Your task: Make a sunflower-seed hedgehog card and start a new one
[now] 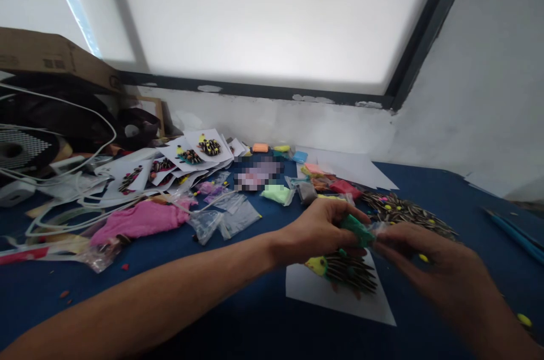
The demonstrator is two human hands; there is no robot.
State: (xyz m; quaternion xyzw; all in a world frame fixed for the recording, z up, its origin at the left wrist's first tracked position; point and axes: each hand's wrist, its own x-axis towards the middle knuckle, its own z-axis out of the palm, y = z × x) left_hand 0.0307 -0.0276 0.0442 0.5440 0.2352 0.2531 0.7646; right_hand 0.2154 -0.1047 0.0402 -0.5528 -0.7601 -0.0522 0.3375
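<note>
My left hand (318,228) grips a small clear bag of green modelling clay (357,229) between thumb and fingers. The fingers of my right hand (419,249) are closed on the clear open end of the same bag, partly blurred. Below both hands lies a white card (340,304). On it sits a hedgehog figure (351,274) with a yellow clay head and dark seed spines. A pile of striped sunflower seeds (408,212) is just beyond my right hand.
Finished hedgehog cards (199,150) are stacked at the back left. Clay packets, among them light green (277,194) and red (345,187), lie behind my hands. A pink cloth (142,221) and white cables (46,218) cover the left. Blue scissors or a similar long tool (516,235) lies right.
</note>
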